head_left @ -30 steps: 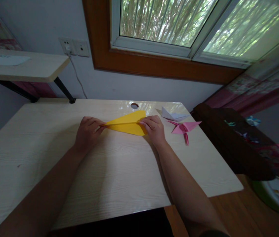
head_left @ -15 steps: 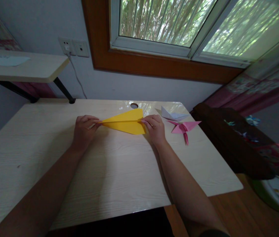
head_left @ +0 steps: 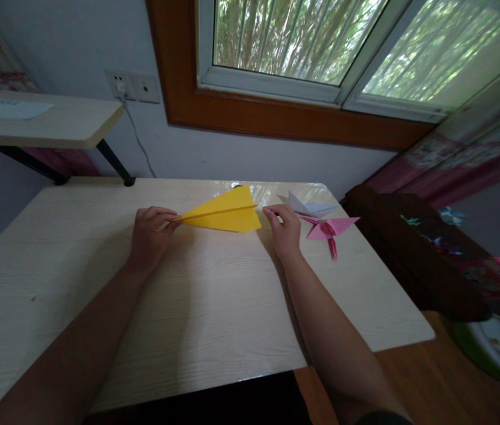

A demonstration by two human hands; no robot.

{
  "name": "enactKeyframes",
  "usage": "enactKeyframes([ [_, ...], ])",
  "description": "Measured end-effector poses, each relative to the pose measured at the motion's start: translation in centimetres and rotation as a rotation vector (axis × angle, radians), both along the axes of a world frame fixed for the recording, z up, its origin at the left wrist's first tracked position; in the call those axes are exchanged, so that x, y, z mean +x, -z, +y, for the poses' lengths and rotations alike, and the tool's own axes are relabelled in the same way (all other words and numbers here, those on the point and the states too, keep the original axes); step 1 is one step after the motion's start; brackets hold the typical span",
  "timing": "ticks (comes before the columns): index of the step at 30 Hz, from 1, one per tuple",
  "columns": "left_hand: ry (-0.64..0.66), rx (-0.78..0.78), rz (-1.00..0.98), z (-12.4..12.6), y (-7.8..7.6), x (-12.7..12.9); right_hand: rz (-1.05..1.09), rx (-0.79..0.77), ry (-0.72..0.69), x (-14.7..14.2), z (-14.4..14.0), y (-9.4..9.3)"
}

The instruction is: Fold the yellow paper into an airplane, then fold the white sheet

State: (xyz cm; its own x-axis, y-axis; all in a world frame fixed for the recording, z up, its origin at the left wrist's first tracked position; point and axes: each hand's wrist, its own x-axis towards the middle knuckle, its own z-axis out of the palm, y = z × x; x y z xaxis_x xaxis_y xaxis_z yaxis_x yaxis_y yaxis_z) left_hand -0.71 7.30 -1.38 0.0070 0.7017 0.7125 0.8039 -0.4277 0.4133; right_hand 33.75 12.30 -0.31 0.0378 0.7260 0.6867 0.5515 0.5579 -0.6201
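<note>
- Your left hand [head_left: 149, 231] pinches the pointed nose of the yellow folded-paper plane [head_left: 223, 213], thumb and fingers closed on the tip at the plane's left end.
- The yellow plane lies between your two hands on the pale wood-grain table [head_left: 214, 313], nose to the left, wide tail to the right. Its upper wing tilts up off the table; the lower wing lies near flat.
- Your right hand [head_left: 286, 229] sits just beside the plane's tail. The fingers are curled loosely with the fingertips pointing at the centre crease. Contact with the paper: cannot tell; a thin gap seems to show.
- Just right of your right hand lies a pink folded-paper figure [head_left: 329, 229] with a narrow tail pointing toward you. Behind it, near the table's far corner, rests a white folded-paper piece [head_left: 309, 206].
- Containers: a white bowl-like vessel with a green rim [head_left: 495, 348] stands on the floor at lower right; its contents are too dim to make out.
- A pale shelf on black brackets [head_left: 55, 127] juts from the wall at upper left, with a light sheet [head_left: 8, 109] lying on it.
- Two white wall sockets [head_left: 133, 86] sit above the table, a cable plugged into the left one.
- Writing or labels: none legible.
</note>
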Motion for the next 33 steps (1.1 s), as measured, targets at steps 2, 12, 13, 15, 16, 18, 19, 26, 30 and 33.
enactKeyframes([
  [2, 0.001, -0.006, 0.002, 0.0, 0.0, 0.0, -0.005, -0.005, -0.007, -0.1, -0.1, -0.1],
  [12, 0.013, 0.044, -0.031, -0.6, -0.8, 1.0, -0.107, 0.01, -0.076, -1.1, -1.0, -0.2],
  [13, 0.019, 0.055, -0.03, -0.8, -0.9, 1.2, -0.133, 0.013, -0.1, -1.3, -1.2, -0.3],
  [15, 0.038, 0.08, -0.02, -1.0, -1.2, 1.6, -0.184, 0.017, -0.165, -1.9, -1.6, -0.3],
  [16, 0.053, 0.096, -0.01, -1.2, -1.3, 1.8, -0.207, 0.021, -0.2, -2.2, -1.9, -0.4],
  [18, 0.083, 0.136, 0.009, -1.4, -1.6, 2.1, -0.256, 0.025, -0.265, -2.9, -2.3, -0.4],
  [19, 0.099, 0.16, 0.021, -1.6, -1.7, 2.3, -0.281, 0.026, -0.296, -3.2, -2.6, -0.4],
  [26, 0.212, 0.193, 0.106, -2.5, -1.9, 3.3, -0.431, 0.057, -0.504, -5.5, -3.7, -0.5],
  [30, 0.296, 0.219, 0.145, -2.8, -1.9, 3.9, -0.471, 0.073, -0.535, -5.9, -4.0, -0.6],
  [33, 0.337, 0.215, 0.164, -3.0, -2.0, 4.1, -0.459, 0.07, -0.533, -5.9, -4.0, -0.7],
])
